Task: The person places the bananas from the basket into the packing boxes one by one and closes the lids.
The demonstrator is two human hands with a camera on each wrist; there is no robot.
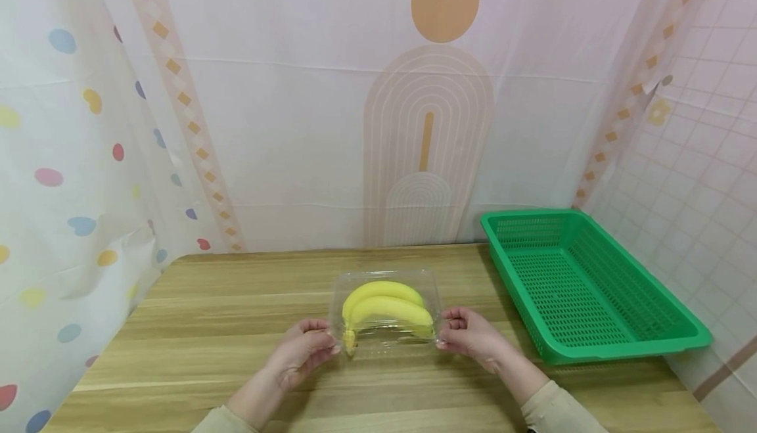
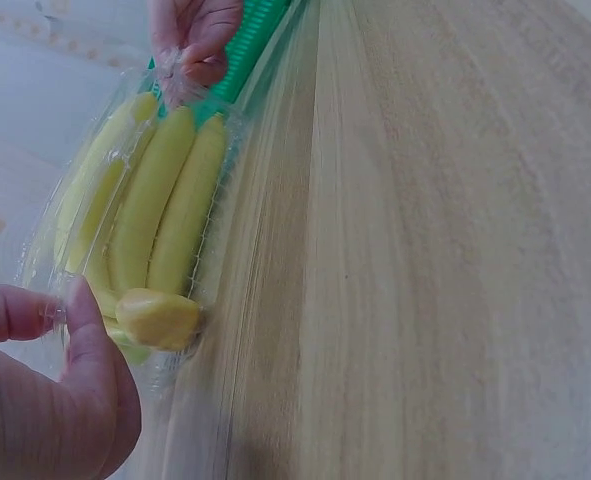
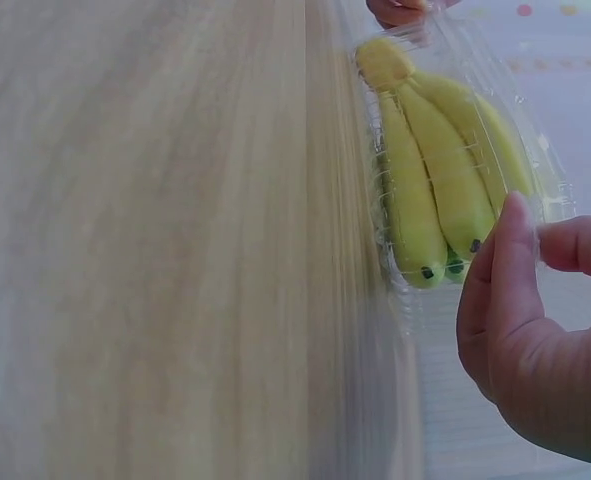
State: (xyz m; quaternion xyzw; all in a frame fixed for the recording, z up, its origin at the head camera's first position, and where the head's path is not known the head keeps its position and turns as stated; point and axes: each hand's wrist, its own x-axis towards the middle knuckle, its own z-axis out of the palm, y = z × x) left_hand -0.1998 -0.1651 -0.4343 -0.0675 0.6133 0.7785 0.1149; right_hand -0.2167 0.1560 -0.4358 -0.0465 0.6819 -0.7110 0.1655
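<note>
A clear plastic clamshell box [image 1: 435, 288] with a bunch of yellow bananas [image 1: 387, 308] inside sits at the middle of the wooden table. My left hand [image 1: 303, 353] pinches the box's near left corner between thumb and fingers. At the opposite side, my right hand [image 1: 473, 338] pinches the right edge. Through the clear plastic, the left wrist view shows the thick stem end of the bananas [image 2: 155, 215] close to my left hand. Dark tips of the bananas [image 3: 420, 190] point toward my right hand in the right wrist view. Whether the box touches the table, I cannot tell.
A green slotted plastic basket [image 1: 597, 301] stands to the right on the wooden table [image 1: 236, 301], with nothing visible in it. Patterned curtains [image 1: 296, 124] hang behind the table and along both sides.
</note>
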